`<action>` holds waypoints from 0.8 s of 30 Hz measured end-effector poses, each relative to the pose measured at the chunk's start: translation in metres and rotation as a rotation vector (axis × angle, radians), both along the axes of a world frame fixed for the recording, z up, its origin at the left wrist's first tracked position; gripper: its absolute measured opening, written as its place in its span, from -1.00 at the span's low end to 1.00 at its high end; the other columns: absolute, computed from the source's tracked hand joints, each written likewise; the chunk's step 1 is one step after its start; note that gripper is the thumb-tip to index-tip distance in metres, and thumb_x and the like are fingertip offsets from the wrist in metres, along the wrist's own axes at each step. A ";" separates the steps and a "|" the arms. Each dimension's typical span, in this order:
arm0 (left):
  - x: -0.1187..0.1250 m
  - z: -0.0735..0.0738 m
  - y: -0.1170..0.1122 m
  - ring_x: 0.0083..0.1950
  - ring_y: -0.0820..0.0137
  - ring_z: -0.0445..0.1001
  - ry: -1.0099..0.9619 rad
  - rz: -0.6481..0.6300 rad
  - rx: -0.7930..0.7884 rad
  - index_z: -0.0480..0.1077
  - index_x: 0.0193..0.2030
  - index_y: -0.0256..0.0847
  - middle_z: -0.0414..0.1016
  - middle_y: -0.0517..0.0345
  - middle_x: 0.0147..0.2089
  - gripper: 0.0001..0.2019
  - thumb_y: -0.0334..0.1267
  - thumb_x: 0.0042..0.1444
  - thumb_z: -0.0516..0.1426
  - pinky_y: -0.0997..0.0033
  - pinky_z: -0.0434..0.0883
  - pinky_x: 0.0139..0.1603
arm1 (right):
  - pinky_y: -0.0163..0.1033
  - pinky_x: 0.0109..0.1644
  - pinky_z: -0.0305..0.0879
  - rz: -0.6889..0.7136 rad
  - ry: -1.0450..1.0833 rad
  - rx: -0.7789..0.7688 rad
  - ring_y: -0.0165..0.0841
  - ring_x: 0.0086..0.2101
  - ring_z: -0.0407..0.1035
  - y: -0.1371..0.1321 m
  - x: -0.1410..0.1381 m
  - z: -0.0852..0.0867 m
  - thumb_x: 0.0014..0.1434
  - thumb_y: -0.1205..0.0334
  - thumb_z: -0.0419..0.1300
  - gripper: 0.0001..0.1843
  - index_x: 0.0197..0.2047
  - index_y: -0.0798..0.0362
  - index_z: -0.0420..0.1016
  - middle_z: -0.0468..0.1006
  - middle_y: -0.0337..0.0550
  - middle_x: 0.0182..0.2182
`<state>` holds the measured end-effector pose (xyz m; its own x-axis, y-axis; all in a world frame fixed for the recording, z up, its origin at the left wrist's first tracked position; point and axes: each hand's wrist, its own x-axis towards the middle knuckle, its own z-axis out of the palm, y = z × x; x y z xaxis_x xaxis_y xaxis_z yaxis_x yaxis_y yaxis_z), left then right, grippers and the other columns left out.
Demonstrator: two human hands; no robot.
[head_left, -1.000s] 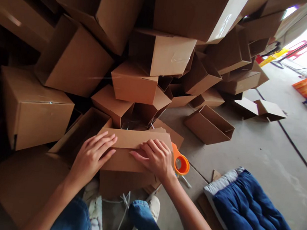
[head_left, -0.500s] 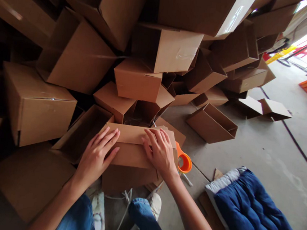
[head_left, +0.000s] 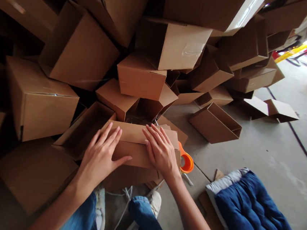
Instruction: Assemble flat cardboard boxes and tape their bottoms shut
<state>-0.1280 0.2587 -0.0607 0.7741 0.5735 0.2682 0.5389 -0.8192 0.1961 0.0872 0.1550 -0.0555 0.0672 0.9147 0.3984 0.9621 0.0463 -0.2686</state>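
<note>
2 hands on 1 box. Left hand (head_left: 102, 159): spread, fingers laid on the far flap (head_left: 132, 133), thumb out across the nearer panel. Right hand (head_left: 163, 152): palm down, fingers extended over the seam between flap and panel, thumb beside them. Neither is clenched; no grip around an edge seen.

Box (head_left: 136, 155): between the hands, above and just ahead of the shoes (head_left: 155, 204), on the near side of the pile (head_left: 143, 81).

Change over the last 1 s: left thumb has swung out from the fingers; right fingers have drawn closer together and point further forward. Box holds about the same place; the view has shifted slightly. Reading: the hands seem to be steadying or flattening the top, with the far flap not fastened as far as can be seen.

Hard to make out: pressure of either hand; underside of box; what it contains, if anything. Orange tool (head_left: 187, 163) at its right end is partly hidden behind it, only the ring clear. White cord (head_left: 121, 213) runs out of frame at the bottom. Blue cushion (head_left: 261, 208) lies to the right, well apart.
</note>
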 end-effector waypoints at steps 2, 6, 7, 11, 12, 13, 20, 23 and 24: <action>0.004 0.004 -0.004 0.56 -0.11 0.15 0.043 0.022 -0.005 0.26 0.49 -0.41 0.38 -0.22 0.43 -0.08 0.38 0.34 -0.12 -0.20 0.26 0.45 | 0.14 0.51 0.17 0.006 0.009 -0.070 -0.19 0.41 0.23 0.000 0.000 0.001 0.53 0.21 -0.05 -0.51 0.41 0.04 0.40 0.44 -0.03 0.36; 0.010 0.004 -0.007 0.59 -0.10 0.08 0.116 0.078 -0.028 0.20 0.53 -0.45 0.31 -0.28 0.47 -0.02 0.41 0.33 -0.18 -0.19 0.23 0.46 | 0.24 0.54 0.02 -0.039 -0.003 -0.245 -0.13 0.46 0.10 0.009 0.000 0.000 0.55 -0.01 -0.07 -0.41 0.51 -0.01 0.24 0.25 -0.05 0.47; 0.010 0.003 -0.007 0.59 -0.10 0.08 0.120 0.084 -0.034 0.17 0.54 -0.43 0.30 -0.28 0.48 -0.02 0.41 0.33 -0.19 -0.18 0.23 0.46 | 0.25 0.55 -0.01 -0.046 -0.002 -0.272 -0.13 0.47 0.08 0.012 0.001 -0.001 0.54 -0.04 -0.08 -0.39 0.53 -0.03 0.20 0.22 -0.06 0.49; 0.009 -0.009 -0.007 0.58 -0.10 0.12 0.072 0.086 -0.056 0.00 0.61 -0.35 0.21 -0.25 0.53 -0.03 0.41 0.34 -0.18 -0.19 0.22 0.46 | 0.26 0.57 -0.11 -0.052 0.036 -0.299 -0.13 0.48 0.04 0.021 0.003 -0.003 0.55 -0.04 -0.11 -0.38 0.56 -0.05 0.13 0.23 -0.09 0.49; 0.008 -0.012 -0.008 0.57 -0.10 0.13 0.054 0.089 -0.056 -0.05 0.62 -0.35 0.18 -0.25 0.55 -0.04 0.40 0.34 -0.18 -0.20 0.22 0.46 | 0.26 0.57 -0.13 -0.052 0.054 -0.297 -0.14 0.48 0.04 0.022 0.004 -0.004 0.55 -0.02 -0.11 -0.39 0.56 -0.06 0.13 0.24 -0.10 0.48; 0.007 -0.014 -0.009 0.57 -0.10 0.13 0.039 0.093 -0.056 -0.10 0.63 -0.35 0.14 -0.26 0.56 -0.04 0.38 0.35 -0.18 -0.20 0.23 0.45 | 0.25 0.57 -0.14 -0.052 0.077 -0.291 -0.15 0.48 0.05 0.022 0.005 -0.004 0.55 0.01 -0.12 -0.40 0.56 -0.06 0.13 0.25 -0.11 0.48; 0.002 -0.028 -0.019 0.62 -0.12 -0.03 -0.017 0.101 -0.014 -0.24 0.65 -0.32 -0.04 -0.27 0.62 -0.13 0.26 0.43 -0.19 -0.24 0.13 0.50 | 0.22 0.57 -0.09 -0.074 0.146 -0.293 -0.18 0.50 -0.02 0.018 0.013 0.001 0.57 0.00 -0.20 -0.38 0.57 -0.01 0.10 0.24 -0.06 0.48; 0.001 -0.026 -0.017 0.63 -0.14 -0.09 -0.032 0.101 -0.011 -0.31 0.65 -0.26 -0.04 -0.21 0.62 -0.13 0.25 0.43 -0.15 -0.36 0.02 0.52 | 0.32 0.56 -0.15 -0.018 0.077 -0.404 -0.08 0.52 -0.10 0.021 0.015 0.004 0.54 -0.16 -0.15 -0.29 0.58 0.02 0.08 0.11 0.02 0.53; 0.001 -0.025 -0.017 0.63 -0.13 -0.09 -0.034 0.091 -0.007 -0.32 0.66 -0.23 -0.02 -0.19 0.62 -0.15 0.22 0.44 -0.13 -0.39 -0.02 0.53 | 0.33 0.55 -0.16 -0.005 0.067 -0.426 -0.06 0.52 -0.10 0.023 0.014 0.005 0.52 -0.20 -0.13 -0.27 0.57 0.02 0.09 0.11 0.02 0.53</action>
